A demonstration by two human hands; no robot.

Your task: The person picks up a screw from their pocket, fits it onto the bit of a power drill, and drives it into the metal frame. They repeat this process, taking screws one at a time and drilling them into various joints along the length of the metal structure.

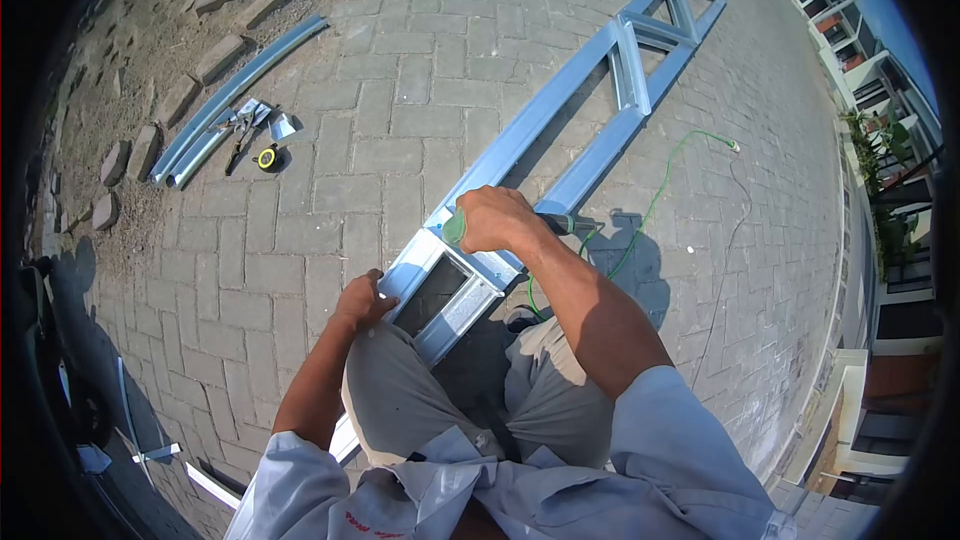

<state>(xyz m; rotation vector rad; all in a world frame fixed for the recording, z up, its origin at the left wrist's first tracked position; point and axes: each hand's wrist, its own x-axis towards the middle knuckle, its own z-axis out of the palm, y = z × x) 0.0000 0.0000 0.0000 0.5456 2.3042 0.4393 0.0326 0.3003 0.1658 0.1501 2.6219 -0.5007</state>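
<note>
A long steel truss frame (pixel 590 90) lies on the paved ground, running from between my knees to the far right. My right hand (pixel 500 222) grips a green-bodied power drill (pixel 456 228) pressed down on the frame's near end. The drill's green cable (pixel 650 205) trails off to the right. Resting on the frame's near left edge beside my knee is my left hand (pixel 362 302), which holds the steel rail.
Two curved metal channels (pixel 235 95) lie at the left with snips (pixel 240 135) and a yellow tape measure (pixel 267 157) beside them. Loose paving stones (pixel 215 58) border the dirt. Short metal offcuts (pixel 160 453) lie at lower left. Buildings stand at the right.
</note>
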